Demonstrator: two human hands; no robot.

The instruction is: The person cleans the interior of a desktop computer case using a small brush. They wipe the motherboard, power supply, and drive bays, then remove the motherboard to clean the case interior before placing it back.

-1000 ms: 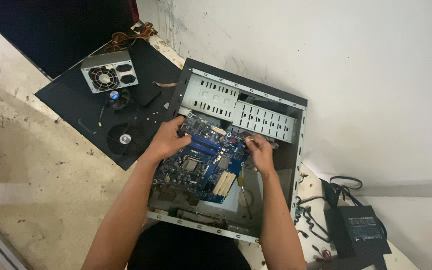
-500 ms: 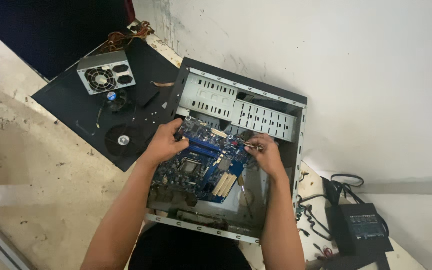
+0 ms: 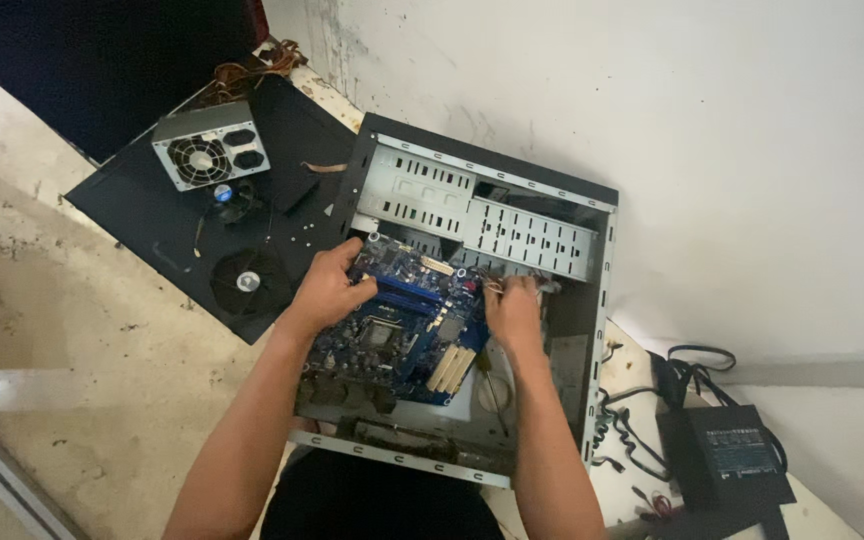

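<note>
- Blue motherboard (image 3: 402, 330) is sitting tilted inside the open grey computer case (image 3: 604, 300), which is lying on its side on the floor, and both hands are working on the board
- left hand (image 3: 327, 292) is gripping the board's left edge, fingers curled over onto the top of it and thumb lying across the surface, so it's closed around the board, not spread
- right hand (image 3: 512, 312) is resting at the board's right edge with fingers bent down and bunched together; looks like it's holding that edge, but the fingertips are hidden so I can't tell exactly what they're pinching
- just beyond the right hand's fingertips a small bundle of thin wires (image 3: 497, 283) is poking out, touching or nearly touching the fingers
- between the two hands the processor socket (image 3: 380, 334) is showing, and below the right hand the cream expansion slots (image 3: 449, 368) are running diagonally
- past both hands the perforated metal drive cage (image 3: 472, 215) is filling the far end of the case
- out to the left of the left hand a black mat (image 3: 142, 205) is holding a silver power supply (image 3: 210, 152), a round black fan (image 3: 249, 283) and some loose screws
- well off to the right of the right hand a second, black power supply (image 3: 727, 465) is lying with its cables (image 3: 687, 370) tangled beside it
</note>
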